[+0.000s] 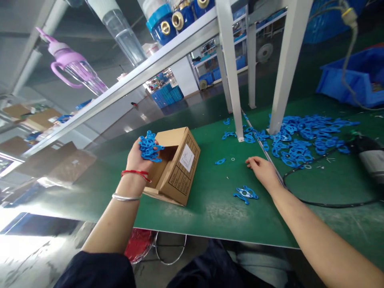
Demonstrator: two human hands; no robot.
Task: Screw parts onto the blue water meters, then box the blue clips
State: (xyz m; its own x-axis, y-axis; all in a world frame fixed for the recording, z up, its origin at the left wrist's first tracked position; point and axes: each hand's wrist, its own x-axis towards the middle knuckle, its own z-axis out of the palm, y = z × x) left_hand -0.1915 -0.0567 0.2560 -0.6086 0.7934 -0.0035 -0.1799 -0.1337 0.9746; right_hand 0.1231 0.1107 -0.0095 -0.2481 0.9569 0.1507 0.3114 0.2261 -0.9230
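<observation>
A clutch of small blue plastic parts point(150, 147) sits up in the person's left hand point(135, 157), at the open side of a cardboard box point(181, 172). The fingers are wrapped around the bunch, which pokes out past them. The box stands tilted on the green table point(210, 218), a white label point(187, 157) on its side.

Across from it, the right hand point(262, 171) is low over the tabletop, fingers curled in; I can't tell from here whether anything is pinched there. Between box and hand lie one loose blue piece point(220, 161) and a small pale ring point(233, 159); nearer the person's body, a few more blue pieces lie around a silvery plate point(246, 193).

Beyond the right hand spreads a heap of similar blue parts point(300, 140), with a dark-ended tool point(372, 158) beside it and a blue bin point(342, 82) farther back. A pink bottle point(73, 62) stands on the shelf point(183, 42) above.
</observation>
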